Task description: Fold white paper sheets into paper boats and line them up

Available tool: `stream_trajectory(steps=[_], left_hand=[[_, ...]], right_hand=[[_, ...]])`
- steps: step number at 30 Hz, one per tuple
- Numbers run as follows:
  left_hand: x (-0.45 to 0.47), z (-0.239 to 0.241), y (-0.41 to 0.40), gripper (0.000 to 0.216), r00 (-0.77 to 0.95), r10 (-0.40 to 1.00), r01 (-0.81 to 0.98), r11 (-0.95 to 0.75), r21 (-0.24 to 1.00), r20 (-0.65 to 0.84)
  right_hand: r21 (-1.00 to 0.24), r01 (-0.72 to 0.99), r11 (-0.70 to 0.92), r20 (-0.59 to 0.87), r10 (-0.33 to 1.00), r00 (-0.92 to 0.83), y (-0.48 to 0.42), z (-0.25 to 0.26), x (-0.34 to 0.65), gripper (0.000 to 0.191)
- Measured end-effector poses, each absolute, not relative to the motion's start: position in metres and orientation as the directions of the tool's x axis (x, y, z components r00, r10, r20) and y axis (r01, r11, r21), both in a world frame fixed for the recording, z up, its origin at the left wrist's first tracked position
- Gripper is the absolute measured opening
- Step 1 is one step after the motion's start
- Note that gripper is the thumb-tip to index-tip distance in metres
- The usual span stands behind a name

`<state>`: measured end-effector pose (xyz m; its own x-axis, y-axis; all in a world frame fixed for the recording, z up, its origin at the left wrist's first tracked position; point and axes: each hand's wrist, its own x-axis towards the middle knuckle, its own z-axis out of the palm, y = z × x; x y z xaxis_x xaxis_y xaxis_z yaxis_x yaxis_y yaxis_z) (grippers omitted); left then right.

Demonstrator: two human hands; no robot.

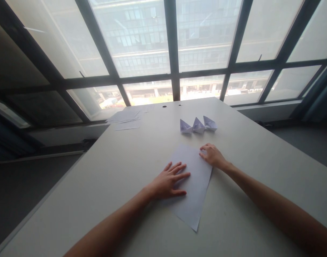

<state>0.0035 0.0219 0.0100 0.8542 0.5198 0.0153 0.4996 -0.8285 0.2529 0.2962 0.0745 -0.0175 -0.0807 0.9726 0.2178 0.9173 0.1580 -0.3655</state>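
A flat white sheet of paper (193,189) lies on the table (99,185) in front of me. My left hand (167,182) rests flat on the sheet's left side with its fingers stretched out. My right hand (213,156) sits at the sheet's far right corner, fingers curled down onto the paper's edge. Three folded paper boats (198,125) stand in a row just beyond the sheet.
A loose stack of white sheets (125,118) lies at the table's far left corner. Two small dark holes (164,106) sit near the far edge. Large windows with dark frames (172,50) rise behind the table. Floor drops away on both sides.
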Motion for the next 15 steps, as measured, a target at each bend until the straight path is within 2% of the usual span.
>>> stream_trajectory(steps=[5, 9, 12, 15], left_hand=[[0.005, 0.014, 0.021, 0.071, 0.877, 0.479, 0.445, -0.845, 0.295, 0.048], [0.006, 0.015, 0.022, 0.067, 0.868, 0.485, 0.457, -0.864, 0.21, 0.104], [0.007, 0.011, 0.021, 0.055, 0.773, 0.6, 0.587, -0.8, 0.124, 0.208], [0.007, 0.003, 0.019, 0.041, 0.631, 0.728, 0.722, -0.678, 0.141, 0.269]], right_hand=[[-0.539, 0.842, 0.024, 0.042, 0.999, -0.001, 0.081, -0.003, 0.314, 0.041], [-0.731, 0.681, -0.041, -0.1, 0.994, -0.047, 0.082, 0.006, 0.327, 0.023], [-0.774, 0.632, -0.034, -0.042, 0.999, 0.002, 0.083, 0.004, 0.332, 0.014], [-0.723, 0.691, -0.028, 0.06, 0.993, 0.102, 0.084, 0.001, 0.333, 0.013]])
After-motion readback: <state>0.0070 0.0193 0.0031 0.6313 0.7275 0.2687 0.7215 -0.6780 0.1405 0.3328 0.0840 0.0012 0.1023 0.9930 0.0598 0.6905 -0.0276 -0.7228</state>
